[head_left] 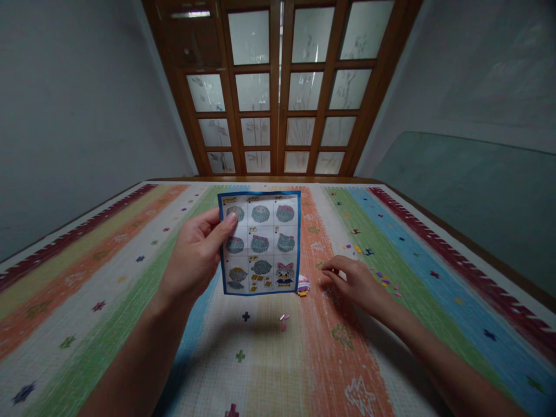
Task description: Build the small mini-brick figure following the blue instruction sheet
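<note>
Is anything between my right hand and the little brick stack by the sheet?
Nothing visible. Only bare cloth lies between the right hand and the brick stack. The sheet, held by the left hand, hangs just left of it, not across the gap.

Surface: striped woven cloth (108, 272); on it small brick stack (303, 285), loose coloured pieces (384, 282).

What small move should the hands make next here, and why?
Probably the right hand should pick one of the loose pieces lying just beside it on the striped cloth. The left hand holds the instruction sheet up in view, the small stacked build sits between the hands, and whether the right fingertips grip anything cannot be told.
</note>
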`<state>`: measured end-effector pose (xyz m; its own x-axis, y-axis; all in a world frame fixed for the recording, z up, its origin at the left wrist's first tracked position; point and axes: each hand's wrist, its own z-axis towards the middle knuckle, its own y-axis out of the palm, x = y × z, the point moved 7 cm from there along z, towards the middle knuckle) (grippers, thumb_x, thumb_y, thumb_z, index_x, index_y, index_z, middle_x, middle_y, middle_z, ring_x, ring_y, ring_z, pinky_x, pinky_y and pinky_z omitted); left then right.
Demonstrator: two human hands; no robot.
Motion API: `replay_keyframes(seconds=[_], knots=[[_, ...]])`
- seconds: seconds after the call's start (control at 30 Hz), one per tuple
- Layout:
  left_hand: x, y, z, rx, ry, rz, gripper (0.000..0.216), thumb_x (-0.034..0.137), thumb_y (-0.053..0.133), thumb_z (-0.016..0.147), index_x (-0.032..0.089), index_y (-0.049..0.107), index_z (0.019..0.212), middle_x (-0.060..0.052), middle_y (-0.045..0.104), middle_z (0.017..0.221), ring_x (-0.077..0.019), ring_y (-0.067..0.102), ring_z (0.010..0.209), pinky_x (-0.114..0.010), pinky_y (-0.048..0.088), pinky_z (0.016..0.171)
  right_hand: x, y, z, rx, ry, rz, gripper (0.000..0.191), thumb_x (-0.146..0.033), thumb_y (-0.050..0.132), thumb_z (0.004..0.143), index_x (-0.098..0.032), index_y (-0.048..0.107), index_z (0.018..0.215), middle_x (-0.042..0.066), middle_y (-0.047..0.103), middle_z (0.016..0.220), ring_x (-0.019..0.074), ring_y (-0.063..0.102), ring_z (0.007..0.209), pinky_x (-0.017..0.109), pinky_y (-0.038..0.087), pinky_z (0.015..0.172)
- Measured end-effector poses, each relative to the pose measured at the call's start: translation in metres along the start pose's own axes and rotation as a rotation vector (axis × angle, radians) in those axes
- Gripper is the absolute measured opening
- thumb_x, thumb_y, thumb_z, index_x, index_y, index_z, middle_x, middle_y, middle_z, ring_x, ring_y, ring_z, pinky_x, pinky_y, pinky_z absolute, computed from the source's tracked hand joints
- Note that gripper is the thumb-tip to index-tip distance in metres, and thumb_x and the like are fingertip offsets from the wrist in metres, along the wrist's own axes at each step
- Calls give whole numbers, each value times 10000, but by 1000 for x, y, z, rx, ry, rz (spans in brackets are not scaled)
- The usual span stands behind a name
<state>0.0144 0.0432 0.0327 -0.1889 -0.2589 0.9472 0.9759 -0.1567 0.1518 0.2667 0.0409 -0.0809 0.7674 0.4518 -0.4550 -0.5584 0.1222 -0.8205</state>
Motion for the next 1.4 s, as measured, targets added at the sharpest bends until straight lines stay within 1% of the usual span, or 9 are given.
replay_keyframes(seconds=[0.33, 0.63, 0.77, 0.97, 1.23, 1.4], knots=[[-1, 2, 1, 3, -1, -8, 134, 281, 643, 774, 163, 688, 820, -2, 691, 656, -127, 638, 576, -199, 506, 526, 1, 9, -3, 1, 12, 21, 170, -117, 492, 807, -180, 648, 783, 68, 690, 789, 169, 626, 712, 285, 477, 672], [-6, 0, 5, 12, -14, 25, 185, 318, 664, 744, 143, 675, 802, -11, 688, 654, -136, 621, 554, -225, 497, 529, 2, 20, -7, -50, 51, 55, 166, -143, 480, 825, -177, 639, 793, 72, 680, 807, 176, 610, 726, 286, 456, 668], [-12, -3, 10, 22, -3, 54, 197, 329, 671, 737, 137, 672, 779, -2, 670, 622, -120, 593, 526, -199, 459, 492, 2, 21, -7, -72, 79, 65, 150, -153, 491, 823, -171, 637, 792, 73, 675, 797, 179, 607, 724, 289, 455, 662], [-18, -3, 14, 12, -21, 58, 231, 349, 687, 720, 136, 675, 808, -9, 680, 645, -130, 610, 554, -205, 472, 521, -2, 21, -8, -64, 86, 63, 149, -150, 491, 827, -178, 631, 785, 76, 672, 796, 180, 610, 745, 288, 458, 675], [-17, 0, 13, 23, -32, 56, 235, 348, 693, 704, 143, 685, 818, -13, 683, 648, -146, 616, 565, -225, 471, 523, -4, 22, -9, -72, 85, 63, 152, -159, 486, 838, -183, 629, 792, 77, 678, 808, 184, 610, 738, 301, 464, 677], [-18, -1, 12, 21, -34, 51, 221, 340, 676, 725, 144, 683, 826, -16, 685, 662, -145, 613, 567, -227, 474, 528, -4, 23, -8, -74, 86, 74, 155, -171, 485, 836, -173, 635, 794, 73, 675, 809, 181, 609, 745, 298, 461, 683]])
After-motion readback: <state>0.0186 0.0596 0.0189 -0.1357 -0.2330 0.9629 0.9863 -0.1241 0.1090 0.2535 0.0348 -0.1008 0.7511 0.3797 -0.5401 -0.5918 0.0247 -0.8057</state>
